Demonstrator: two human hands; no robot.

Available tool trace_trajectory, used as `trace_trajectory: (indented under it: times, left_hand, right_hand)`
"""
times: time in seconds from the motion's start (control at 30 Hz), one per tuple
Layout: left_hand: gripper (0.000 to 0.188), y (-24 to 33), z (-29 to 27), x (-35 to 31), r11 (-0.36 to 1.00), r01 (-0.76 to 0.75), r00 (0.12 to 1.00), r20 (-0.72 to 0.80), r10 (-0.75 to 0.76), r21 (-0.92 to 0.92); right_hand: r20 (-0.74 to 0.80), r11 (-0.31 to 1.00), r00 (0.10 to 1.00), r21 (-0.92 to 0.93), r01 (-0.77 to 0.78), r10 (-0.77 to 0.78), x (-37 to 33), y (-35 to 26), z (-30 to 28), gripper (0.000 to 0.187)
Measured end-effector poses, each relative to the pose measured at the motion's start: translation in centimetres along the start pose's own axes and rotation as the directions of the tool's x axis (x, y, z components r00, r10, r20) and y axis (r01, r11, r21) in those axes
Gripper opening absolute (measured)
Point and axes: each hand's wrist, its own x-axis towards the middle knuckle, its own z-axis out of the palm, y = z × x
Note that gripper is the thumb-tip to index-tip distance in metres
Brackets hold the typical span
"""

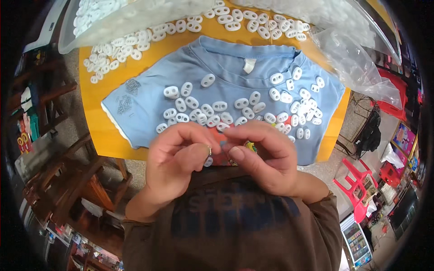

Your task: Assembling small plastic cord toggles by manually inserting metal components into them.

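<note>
Both hands meet close in front of the person's chest, at the near edge of a round yellow-orange tabletop (pixel 97 97). The left hand (pixel 178 158) is curled, its thumb and forefinger pinched narrowly on a small metal piece (pixel 209 149) that glints at the fingertips, with a small white oval two-hole plastic piece (pixel 208 161) showing just under it. The right hand (pixel 260 156) is curled toward it from the right, its thumb and bent fingers pressed together beside the same spot; what it grips between them is hidden, so I cannot tell whether it holds anything. The two hands' fingertips are almost touching. Beneath and beyond them a light blue cotton T-shirt (pixel 149 101) lies spread flat over the table, collar toward the far side, and scattered across it are many more white oval two-hole pieces (pixel 212 108), thickest toward the right. On the shirt's left sleeve lies a small heap of thin dark metal pins (pixel 124 101). More of the white pieces run along the far edge of the table, by a clear plastic bag (pixel 131 18) full of them at the far left and a crumpled clear plastic sheet (pixel 357 63) at the far right. On the floor to the near right stands a red plastic chair (pixel 357 178).
</note>
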Motion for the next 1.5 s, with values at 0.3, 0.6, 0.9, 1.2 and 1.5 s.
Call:
trace_trajectory:
  times: [0.3,0.6,0.9,1.2,1.5]
  left_hand:
    - [0.011,0.1,0.9,-0.3,0.948,0.199,0.966,-0.110,-0.232,-0.249]
    - [0.011,-0.4,1.6,-0.9,0.992,0.071,0.994,-0.078,-0.079,-0.101]
    - [0.013,-0.9,1.4,-0.6,0.845,-0.358,0.933,0.115,0.341,0.397]
    - [0.014,-0.3,1.1,-0.7,0.727,-0.372,0.922,0.142,0.359,0.577]
    - [0.018,-1.6,0.9,0.0,0.493,-0.586,0.764,0.237,0.600,0.643]
  right_hand:
    - [0.043,0.924,0.959,-0.260,0.281,-0.280,1.5,-0.2,0.6,0.030]
    - [-0.002,0.851,0.914,-0.365,0.377,-0.406,0.7,0.5,0.0,0.027]
    - [0.015,0.894,0.929,-0.268,0.359,-0.369,0.8,0.0,-0.4,0.022]
    - [0.027,0.914,0.940,-0.229,0.336,-0.339,0.6,0.0,-0.4,0.020]
    - [-0.046,0.930,0.989,0.350,-0.115,0.139,-0.1,-0.1,0.5,0.014]
